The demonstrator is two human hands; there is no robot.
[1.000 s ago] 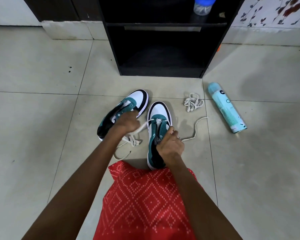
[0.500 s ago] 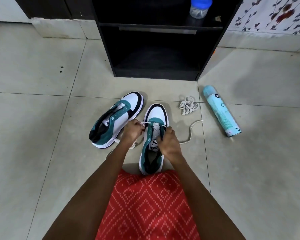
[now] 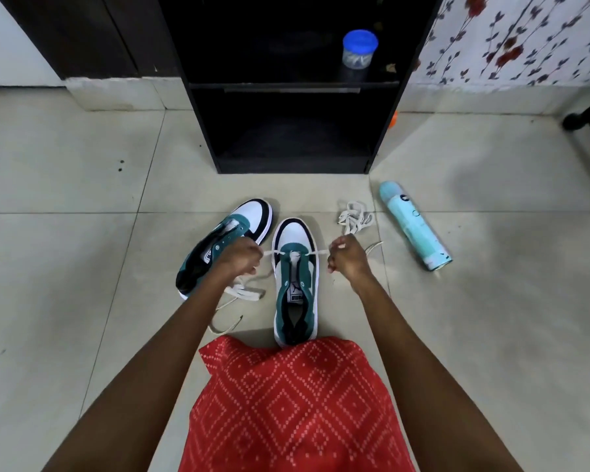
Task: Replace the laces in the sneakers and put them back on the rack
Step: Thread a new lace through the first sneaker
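Lacing has only begun: left hand and right hand each pinch an end of the lace, pulled level through the centre-frame sneaker's front eyelets; crossing comes next.

Arms outstretched, left hand, right hand apart, each grip pinching lace

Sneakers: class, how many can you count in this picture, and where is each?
2. The upright sneaker stands on the floor between the left hand and right hand; the tilted sneaker lies left of it, partly behind the left hand. The dark rack may hide more.
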